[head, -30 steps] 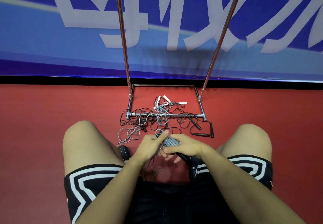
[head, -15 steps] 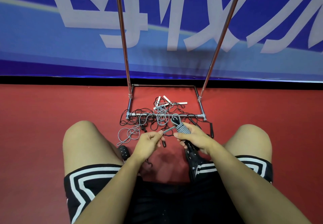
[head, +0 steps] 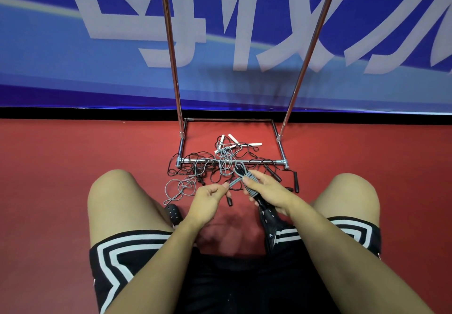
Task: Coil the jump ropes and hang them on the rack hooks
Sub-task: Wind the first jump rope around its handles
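My right hand [head: 265, 190] grips a grey jump rope bundle [head: 250, 183], its cord wound tightly around the black handles, with a small loop sticking out at the top. My left hand [head: 209, 197] pinches the free grey cord end that runs to the bundle. Both hands hover between my knees above the red floor. A tangle of black and grey ropes [head: 221, 165] lies across the rack's base bar [head: 232, 161]. White handles [head: 233, 141] lie inside the base. The rack's two uprights [head: 171, 44] rise out of view; no hooks are visible.
I squat on the red floor [head: 49, 191] facing a blue banner wall [head: 73, 56]. A loose grey cord loop [head: 179, 189] lies by my left knee. Black handles [head: 294, 181] rest at the base's right corner. My black shoes sit under my hands.
Both hands rose from close to my lap and moved apart. The bundle went forward and right with my right hand, and my left hand now draws the cord end out to the left.
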A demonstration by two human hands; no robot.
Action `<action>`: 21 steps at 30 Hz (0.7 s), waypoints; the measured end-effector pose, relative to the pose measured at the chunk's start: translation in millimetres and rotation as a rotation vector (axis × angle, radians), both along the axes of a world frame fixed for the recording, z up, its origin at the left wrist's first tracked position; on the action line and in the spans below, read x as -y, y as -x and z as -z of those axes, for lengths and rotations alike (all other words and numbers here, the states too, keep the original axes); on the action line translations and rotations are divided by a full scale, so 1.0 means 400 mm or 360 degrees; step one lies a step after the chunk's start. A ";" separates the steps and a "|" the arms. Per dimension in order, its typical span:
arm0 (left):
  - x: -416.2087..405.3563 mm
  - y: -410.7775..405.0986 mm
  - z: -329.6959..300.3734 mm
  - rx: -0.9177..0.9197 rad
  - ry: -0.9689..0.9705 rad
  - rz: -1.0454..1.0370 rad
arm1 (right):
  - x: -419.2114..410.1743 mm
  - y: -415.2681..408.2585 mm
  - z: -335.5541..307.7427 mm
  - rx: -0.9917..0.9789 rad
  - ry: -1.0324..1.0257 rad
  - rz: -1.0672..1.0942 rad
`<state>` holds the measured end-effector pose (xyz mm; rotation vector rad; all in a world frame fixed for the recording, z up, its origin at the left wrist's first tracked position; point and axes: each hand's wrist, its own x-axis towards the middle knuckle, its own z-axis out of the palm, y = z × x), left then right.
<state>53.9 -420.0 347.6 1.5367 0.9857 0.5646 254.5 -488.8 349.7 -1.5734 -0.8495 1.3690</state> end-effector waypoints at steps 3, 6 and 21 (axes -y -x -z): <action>-0.002 0.001 0.004 0.0017 -0.0026 0.0031 | -0.009 0.011 -0.006 -0.0009 0.0062 0.0023; -0.002 0.003 0.003 -0.0003 -0.0014 0.0039 | -0.019 0.016 0.001 -0.0076 0.0135 0.0072; 0.002 0.000 0.009 0.0020 0.0039 0.0040 | -0.035 0.036 0.037 0.0230 0.0063 -0.0052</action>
